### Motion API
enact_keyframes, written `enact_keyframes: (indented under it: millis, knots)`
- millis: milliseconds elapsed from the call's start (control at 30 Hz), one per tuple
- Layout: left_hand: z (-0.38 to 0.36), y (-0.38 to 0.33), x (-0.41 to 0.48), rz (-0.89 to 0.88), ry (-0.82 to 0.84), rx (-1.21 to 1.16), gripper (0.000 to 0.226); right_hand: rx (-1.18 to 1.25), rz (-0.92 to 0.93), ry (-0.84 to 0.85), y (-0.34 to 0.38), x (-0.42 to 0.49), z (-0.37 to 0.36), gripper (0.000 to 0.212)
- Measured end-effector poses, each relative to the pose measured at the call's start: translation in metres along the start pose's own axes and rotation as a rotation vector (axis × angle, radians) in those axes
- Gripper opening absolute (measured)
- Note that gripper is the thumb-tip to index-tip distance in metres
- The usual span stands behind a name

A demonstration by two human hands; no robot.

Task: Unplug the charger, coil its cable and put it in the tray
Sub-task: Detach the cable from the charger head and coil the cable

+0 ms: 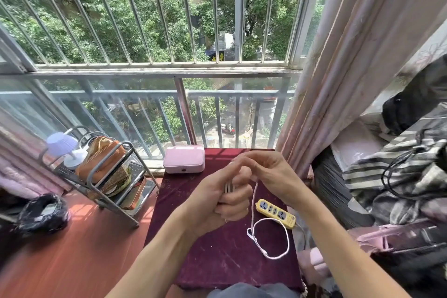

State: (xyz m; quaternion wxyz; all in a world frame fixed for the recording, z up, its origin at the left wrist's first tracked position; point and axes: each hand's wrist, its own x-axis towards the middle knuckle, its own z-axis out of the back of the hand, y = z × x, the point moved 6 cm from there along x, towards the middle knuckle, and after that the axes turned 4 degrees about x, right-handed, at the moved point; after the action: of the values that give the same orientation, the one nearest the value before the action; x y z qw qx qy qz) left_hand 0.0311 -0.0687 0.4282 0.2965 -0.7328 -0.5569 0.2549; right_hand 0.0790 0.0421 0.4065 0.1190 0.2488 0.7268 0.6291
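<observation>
On the left, a metal rack (106, 176) stands on the floor, and a pink box (184, 159) sits at the back of the dark red table (217, 261). The left hand (222, 198) is closed tight around a bunch of white cable (254, 203) loops. The right hand (268, 172) pinches the same cable with narrow fingers and guides it. The loose end lies in 1 loop on the table, near the yellow power strip (275, 213). The charger block is hidden. No tray is clear to see. If the left hand loosens, the loops could spring open and tangle.
</observation>
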Motion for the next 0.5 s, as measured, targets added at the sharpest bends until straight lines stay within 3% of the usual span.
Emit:
enact_keyframes:
  millis: [133, 300, 400, 500]
  knots:
    - [0.000, -0.008, 0.005, -0.050, 0.000, -0.037, 0.041, -0.013, 0.017, -0.047, -0.015, -0.004, -0.016, 0.024]
    - [0.003, -0.020, 0.013, -0.095, -0.030, -0.107, 0.038, -0.068, -0.086, -0.047, -0.043, -0.006, -0.028, 0.048]
    - [0.009, -0.026, 0.017, -0.135, -0.070, -0.118, 0.037, -0.293, -0.122, -0.036, -0.054, -0.015, -0.030, 0.053]
    - [0.019, -0.031, 0.020, -0.178, -0.133, -0.127, 0.030, -0.534, -0.175, 0.009, -0.058, -0.026, -0.033, 0.034]
